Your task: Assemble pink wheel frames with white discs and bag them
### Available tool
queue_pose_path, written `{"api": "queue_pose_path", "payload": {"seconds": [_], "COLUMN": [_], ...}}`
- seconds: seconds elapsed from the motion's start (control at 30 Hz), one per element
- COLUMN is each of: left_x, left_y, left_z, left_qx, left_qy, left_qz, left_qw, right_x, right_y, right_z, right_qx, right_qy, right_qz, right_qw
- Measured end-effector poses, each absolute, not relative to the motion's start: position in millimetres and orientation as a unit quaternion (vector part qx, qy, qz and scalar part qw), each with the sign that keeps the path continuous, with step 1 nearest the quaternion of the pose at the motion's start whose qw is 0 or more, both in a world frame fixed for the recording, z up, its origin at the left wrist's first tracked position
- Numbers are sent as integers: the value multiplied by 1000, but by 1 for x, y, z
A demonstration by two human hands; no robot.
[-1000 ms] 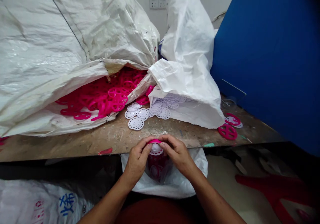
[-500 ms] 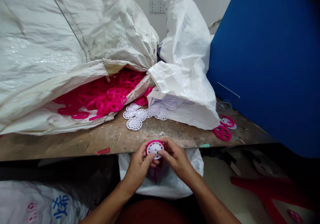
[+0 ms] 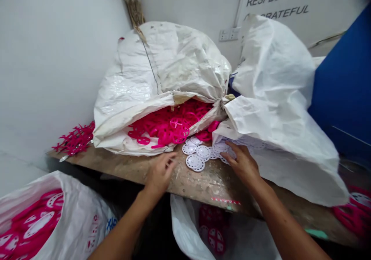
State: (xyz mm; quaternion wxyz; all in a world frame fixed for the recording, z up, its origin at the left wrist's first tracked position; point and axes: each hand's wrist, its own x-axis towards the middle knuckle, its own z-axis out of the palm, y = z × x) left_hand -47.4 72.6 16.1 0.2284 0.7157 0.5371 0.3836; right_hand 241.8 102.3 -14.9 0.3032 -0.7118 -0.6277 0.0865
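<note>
A woven sack [image 3: 162, 59] sits ahead of both hands, its mouth folded back, apparently to expose the pink plastic wheels [image 3: 171, 126] inside. A white bag [image 3: 84, 217] lies below and left of the left hand [image 3: 160, 173], which is open and empty above the wooden bench [image 3: 203, 186]. The right hand [image 3: 242, 165] is open, fingers spread on white perforated discs [image 3: 194, 155], with no clear grip. More discs vanish under a sack flap [image 3: 272, 109]; count unclear.

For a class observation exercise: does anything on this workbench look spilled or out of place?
Yes: white perforated plastic discs lie loose on the wooden bench beside the right hand, unlike the pink plastic wheels, which lie inside a white woven sack.
</note>
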Motion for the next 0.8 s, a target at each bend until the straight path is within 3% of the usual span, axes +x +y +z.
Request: {"api": "queue_pose_path", "payload": {"seconds": [0.07,0.17,0.4,0.5,0.63,0.8], "left_x": [-75,-102,-95,-77,-47,-3], "left_y": [105,139,118,94,71,51], "left_z": [18,16,14,13,6,-2], "left_qx": [684,672,609,521,293,246], "left_qy": [573,582,567,535,422,398], "left_qz": [424,424,462,484,478,431], "left_qw": [157,176,308,456,712,772], "right_x": [239,243,270,277,277,252], "right_y": [115,126,116,98,66,23], "right_z": [-19,-26,-37,-33,-25,-14], "right_qx": [-721,-710,-673,-644,-629,-574], "right_qy": [-645,-662,-497,-446,-437,-379], "right_qz": [67,74,305,328,324,421], "right_qw": [244,230,456,528,556,592]}}
